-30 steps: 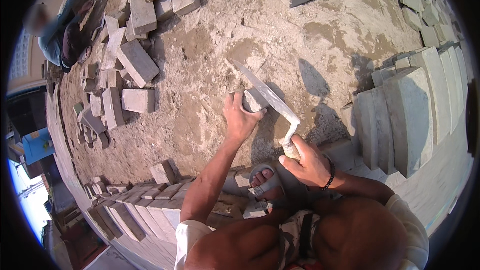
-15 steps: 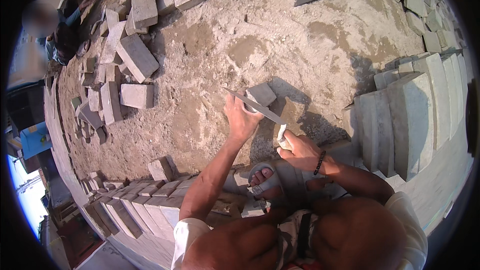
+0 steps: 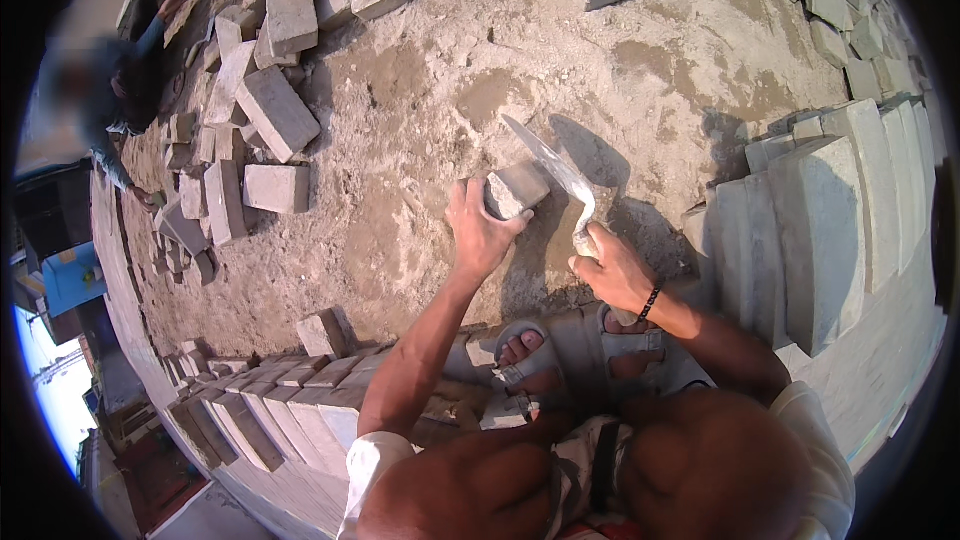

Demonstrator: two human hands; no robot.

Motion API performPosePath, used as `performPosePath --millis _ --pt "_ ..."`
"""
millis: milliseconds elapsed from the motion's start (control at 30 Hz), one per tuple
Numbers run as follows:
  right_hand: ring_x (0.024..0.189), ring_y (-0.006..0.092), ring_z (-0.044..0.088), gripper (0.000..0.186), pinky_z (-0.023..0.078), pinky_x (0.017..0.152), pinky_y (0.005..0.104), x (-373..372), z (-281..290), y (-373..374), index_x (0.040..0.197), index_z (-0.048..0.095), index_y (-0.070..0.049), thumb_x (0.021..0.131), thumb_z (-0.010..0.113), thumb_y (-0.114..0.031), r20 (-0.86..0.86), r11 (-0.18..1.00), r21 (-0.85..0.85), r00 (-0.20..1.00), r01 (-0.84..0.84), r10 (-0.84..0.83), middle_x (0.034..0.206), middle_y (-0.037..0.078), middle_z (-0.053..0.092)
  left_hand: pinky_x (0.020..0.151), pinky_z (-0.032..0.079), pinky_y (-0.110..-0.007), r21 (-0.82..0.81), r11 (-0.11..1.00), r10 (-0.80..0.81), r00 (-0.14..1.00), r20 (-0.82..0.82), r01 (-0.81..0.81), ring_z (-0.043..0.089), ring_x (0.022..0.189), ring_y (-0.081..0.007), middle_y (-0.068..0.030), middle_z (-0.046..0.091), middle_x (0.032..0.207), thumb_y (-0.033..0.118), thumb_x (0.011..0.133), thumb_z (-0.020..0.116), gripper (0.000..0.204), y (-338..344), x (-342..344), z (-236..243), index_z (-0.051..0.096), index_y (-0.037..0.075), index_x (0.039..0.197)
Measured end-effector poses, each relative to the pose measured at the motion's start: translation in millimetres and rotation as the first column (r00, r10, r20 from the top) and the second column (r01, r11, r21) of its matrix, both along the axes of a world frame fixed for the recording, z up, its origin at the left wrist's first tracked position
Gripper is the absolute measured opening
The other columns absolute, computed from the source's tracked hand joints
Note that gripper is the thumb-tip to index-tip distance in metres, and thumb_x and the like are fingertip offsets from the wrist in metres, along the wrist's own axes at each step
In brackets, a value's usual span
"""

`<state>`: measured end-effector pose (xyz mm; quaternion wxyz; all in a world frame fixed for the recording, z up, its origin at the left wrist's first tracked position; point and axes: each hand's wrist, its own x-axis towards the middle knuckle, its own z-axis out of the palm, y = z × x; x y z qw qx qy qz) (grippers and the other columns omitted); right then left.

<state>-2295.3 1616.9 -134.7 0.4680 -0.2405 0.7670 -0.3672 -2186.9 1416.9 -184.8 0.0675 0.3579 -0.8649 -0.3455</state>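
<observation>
My left hand (image 3: 482,235) grips a small grey brick (image 3: 517,189) from its left side, with the fingers bent around the edge and the thumb along its near face. To the right, my right hand (image 3: 612,265) is wrapped round the pale handle of a masonry trowel (image 3: 560,170). The trowel's narrow blade points away and to the left, just right of the brick and apart from it. Its shadow falls on the sandy soil beyond. My sandalled feet are on the grey bricks near me.
Loose bricks (image 3: 279,115) lie heaped at the far left, with more along the far edge and far right. Rows of upright bricks (image 3: 770,250) rise on the right; another row (image 3: 290,405) runs along the near left. A person (image 3: 115,110) bends over at the far left.
My right hand has swung the trowel off the brick to the right, its blade now pointing farther away. The brick is tilted in my left hand. The person at left has leaned lower, arm reaching down.
</observation>
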Motion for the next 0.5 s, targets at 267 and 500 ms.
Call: performPosePath --millis 267,500 --pt "0.078 0.0478 0.063 0.042 0.047 0.071 0.0530 23.4 -38.5 3.4 0.116 0.051 0.000 0.089 0.061 -0.031 -0.052 0.999 -0.034 0.999 0.001 -0.003 0.079 0.027 0.065 0.093 0.040 -0.050 -0.017 1.000 -0.022 0.999 -0.029 0.021 0.052 0.107 -0.0379 -0.0182 0.050 0.113 0.028 0.062 0.090 0.083 -4.6 2.5 -2.7 0.051 0.001 0.130" --pt "0.091 0.0470 0.064 0.042 0.047 0.080 0.0524 24.5 -7.0 7.9 0.118 0.050 0.002 0.091 0.059 -0.028 0.168 0.989 0.004 0.975 -0.151 0.148 0.094 0.030 0.066 0.089 0.044 -0.049 -0.078 0.995 -0.066 0.993 -0.096 0.059 0.053 0.104 -0.0393 -0.0209 0.051 0.112 0.024 0.061 0.091 0.078 -6.1 4.8 -1.7 0.052 -0.003 0.123"
